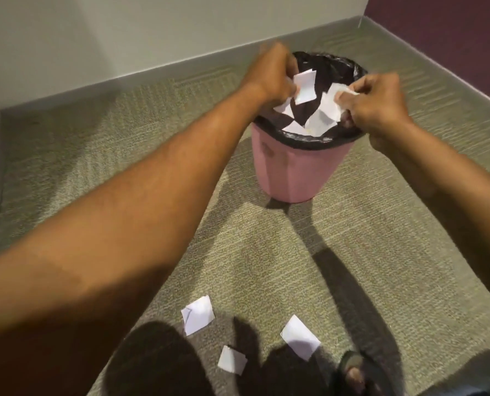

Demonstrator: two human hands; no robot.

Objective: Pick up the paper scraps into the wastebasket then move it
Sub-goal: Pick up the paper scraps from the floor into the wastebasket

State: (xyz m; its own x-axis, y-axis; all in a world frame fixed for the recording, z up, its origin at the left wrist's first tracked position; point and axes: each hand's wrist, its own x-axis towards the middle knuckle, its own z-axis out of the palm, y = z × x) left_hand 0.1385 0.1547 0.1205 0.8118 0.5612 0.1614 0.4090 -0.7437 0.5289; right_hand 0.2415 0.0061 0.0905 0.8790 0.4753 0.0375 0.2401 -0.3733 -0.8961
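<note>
Over the mouth of the pink wastebasket (295, 170), which stands on the green carpet (381, 238) toward the far corner where the pale wall (123, 38) meets the dark red wall (452, 32), both bare hands are held close together. A black liner bag (338, 67) is folded over the basket's rim. The left hand (269, 72) is curled over the far left side of the rim, its fingers pinching white paper scraps (305, 87). The right hand (378, 101) sits at the right side of the rim, its fingertips gripping another crumpled white piece (338, 94). More white scraps (318, 121) show inside the opening against the black bag; whether they are falling or resting I cannot tell. Near the front edge of the carpet, three scraps lie apart from one another: one to the left (198, 315), a small one below it (232, 360), and one to the right (300, 337). A sandalled foot (355, 370) stands just beside that last scrap.
</note>
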